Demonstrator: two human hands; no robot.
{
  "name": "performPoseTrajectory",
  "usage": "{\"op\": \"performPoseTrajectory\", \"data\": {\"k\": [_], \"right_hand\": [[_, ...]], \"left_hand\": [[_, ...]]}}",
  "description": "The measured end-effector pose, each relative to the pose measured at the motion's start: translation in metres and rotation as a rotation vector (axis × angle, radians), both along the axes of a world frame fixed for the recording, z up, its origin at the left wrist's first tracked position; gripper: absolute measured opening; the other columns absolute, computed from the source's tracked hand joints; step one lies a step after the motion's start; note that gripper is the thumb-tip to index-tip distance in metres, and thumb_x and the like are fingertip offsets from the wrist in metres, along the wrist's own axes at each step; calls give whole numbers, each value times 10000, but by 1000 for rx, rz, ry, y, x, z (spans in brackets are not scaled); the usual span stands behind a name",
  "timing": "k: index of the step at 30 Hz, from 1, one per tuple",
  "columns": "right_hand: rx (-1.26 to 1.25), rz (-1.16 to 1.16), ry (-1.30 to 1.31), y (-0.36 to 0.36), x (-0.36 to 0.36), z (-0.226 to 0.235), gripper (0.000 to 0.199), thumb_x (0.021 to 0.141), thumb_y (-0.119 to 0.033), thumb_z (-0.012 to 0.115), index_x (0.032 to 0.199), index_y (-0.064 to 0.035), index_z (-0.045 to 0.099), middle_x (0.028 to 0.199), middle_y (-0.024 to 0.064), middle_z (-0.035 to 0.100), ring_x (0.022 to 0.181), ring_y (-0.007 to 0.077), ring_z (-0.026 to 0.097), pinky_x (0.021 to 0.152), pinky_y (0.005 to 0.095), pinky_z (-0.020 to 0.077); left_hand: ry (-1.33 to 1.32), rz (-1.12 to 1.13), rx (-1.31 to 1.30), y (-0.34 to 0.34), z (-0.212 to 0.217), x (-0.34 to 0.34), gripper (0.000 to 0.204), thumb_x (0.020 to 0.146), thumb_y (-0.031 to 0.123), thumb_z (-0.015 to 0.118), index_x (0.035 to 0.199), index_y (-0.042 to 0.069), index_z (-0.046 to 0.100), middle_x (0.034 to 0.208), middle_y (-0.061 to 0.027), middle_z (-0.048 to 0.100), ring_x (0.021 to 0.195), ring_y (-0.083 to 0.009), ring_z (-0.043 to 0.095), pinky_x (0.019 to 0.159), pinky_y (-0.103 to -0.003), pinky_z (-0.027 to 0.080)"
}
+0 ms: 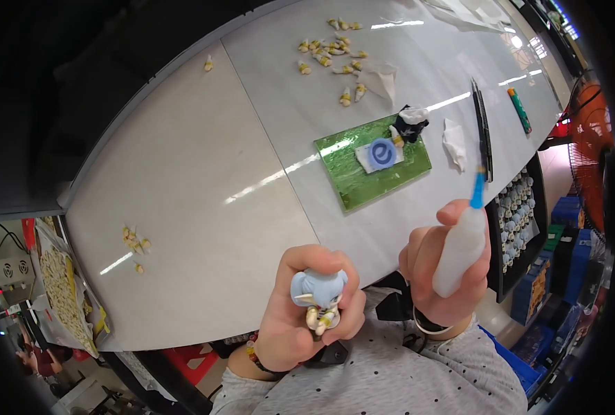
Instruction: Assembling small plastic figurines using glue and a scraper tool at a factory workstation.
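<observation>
Gripped in the left hand (300,315), low at centre frame: a small blue-headed figurine (319,290), fingers curled tight around it, pale cream parts showing beneath the blue. Clasped in the right hand (439,277), at lower right: a white squeeze bottle (461,247) with a blue nozzle pointing up and away from the figurine, not touching it. Judged mid-assembly: one piece in hand, applicator raised but not yet brought to the work.

Spread across the white table (203,194): signs of more to come. At upper centre, a loose scatter of small cream parts (331,55); one stray near the table's upper left edge; a smaller cluster (134,242) at left. On a green mat (363,176) right of centre, a blue disc on a white square (378,153) and a dark-bodied figure (411,124) with a white top. Crumpled white tissue (454,142) just beside the mat, a dark pair of tweezers (482,128) beyond, a green marker (520,111) toward upper right.

At right edge, a dark tray (515,221) holding rows of blue-and-cream figures, apparently finished. At far left, below table level, another tray (61,290) heaped with cream parts. Seemingly well under way, with plenty of loose stock left.
</observation>
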State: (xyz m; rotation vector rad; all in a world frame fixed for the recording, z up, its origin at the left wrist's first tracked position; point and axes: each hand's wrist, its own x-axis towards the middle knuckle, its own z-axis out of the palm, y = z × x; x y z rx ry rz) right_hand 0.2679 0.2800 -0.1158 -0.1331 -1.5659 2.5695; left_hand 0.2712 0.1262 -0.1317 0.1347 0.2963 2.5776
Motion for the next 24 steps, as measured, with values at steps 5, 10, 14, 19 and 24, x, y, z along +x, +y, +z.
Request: {"op": "performPoseTrajectory", "data": {"k": [5,10,14,19,24], "right_hand": [[75,62,147,3,-3,-9,416,790,-356,541,993,-29,384,510,-12,409,442,84,349,370,201,239],[-94,125,248,4,-7,-7,374,766,-276,586,1000,-39,417,736,20,386,670,110,338,499,204,263],[131,181,566,17,-9,-12,357,732,-216,660,954,37,540,635,62,445,552,129,420,432,235,311],[366,-29,556,1,-1,-10,487,761,-477,562,845,2,548,640,26,446,502,102,412,405,203,296],[362,72,583,6,-3,-11,487,753,-457,586,854,18,549,652,34,464,496,109,429,396,200,318]], "left_hand": [[61,15,-70,-6,-1,-3,536,707,-31,553,1129,163,284,912,-87,351,585,-113,393,508,-241,308],[62,37,-135,-6,1,-4,604,663,-139,497,1127,176,273,916,-89,360,611,-128,418,518,-261,335],[57,71,-129,-4,1,-4,598,670,-121,510,1128,177,266,929,-90,366,623,-135,430,522,-264,345],[76,93,-149,-3,-1,-3,591,675,-110,518,1123,179,262,934,-93,367,624,-137,428,524,-267,351],[61,109,-169,-2,-1,-1,587,677,-99,532,1118,178,263,941,-98,364,677,-135,422,563,-264,362]]}}
